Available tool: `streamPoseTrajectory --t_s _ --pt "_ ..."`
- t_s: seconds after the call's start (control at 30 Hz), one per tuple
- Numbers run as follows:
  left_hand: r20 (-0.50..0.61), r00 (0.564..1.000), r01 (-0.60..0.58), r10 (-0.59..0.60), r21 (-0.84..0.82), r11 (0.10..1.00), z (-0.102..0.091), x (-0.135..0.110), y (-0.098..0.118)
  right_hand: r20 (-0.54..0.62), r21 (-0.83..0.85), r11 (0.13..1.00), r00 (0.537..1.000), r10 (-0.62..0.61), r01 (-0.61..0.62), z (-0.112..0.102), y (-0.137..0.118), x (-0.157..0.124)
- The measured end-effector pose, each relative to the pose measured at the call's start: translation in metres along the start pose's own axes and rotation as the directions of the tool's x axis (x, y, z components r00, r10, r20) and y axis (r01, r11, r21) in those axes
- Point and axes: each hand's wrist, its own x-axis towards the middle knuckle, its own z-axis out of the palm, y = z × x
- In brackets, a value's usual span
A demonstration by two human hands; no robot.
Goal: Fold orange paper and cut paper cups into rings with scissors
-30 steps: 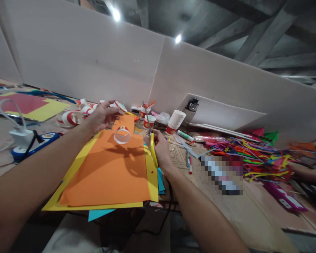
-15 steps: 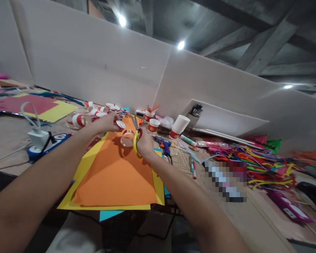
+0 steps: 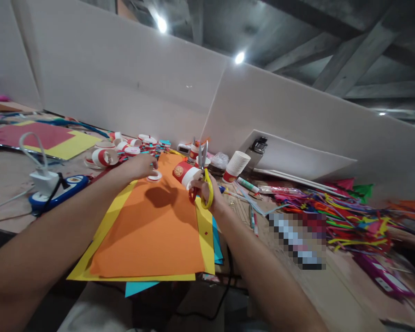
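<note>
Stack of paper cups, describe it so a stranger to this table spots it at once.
Follow the seam between the two white wall panels down to the table. Just right of it, beside a dark bottle, stands the stack of paper cups. White with a red foot, it alone is nested; neighbouring cups are single.

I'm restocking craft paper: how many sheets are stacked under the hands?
3: orange sheet on top, yellow sheet beneath it, blue sheet lowest, poking out at the near edge; more may be hidden.
</note>
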Motion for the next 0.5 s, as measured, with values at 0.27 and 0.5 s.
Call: streamPoseTrajectory --t_s 0.27,0.5 --pt "0.037 0.978 -0.085 0.203 -0.826 0.557 0.003 -0.023 0.059 0.162 0.151 0.976 0.978 0.133 -0.157 -0.012 -0.009 -0.014" --pt "0.017 0.973 -0.101 0.231 -0.866 0.490 0.024 -0.031 0.074 0.148 0.193 0.960 0.973 0.175 -0.202 -0.010 -0.003 -0.011"
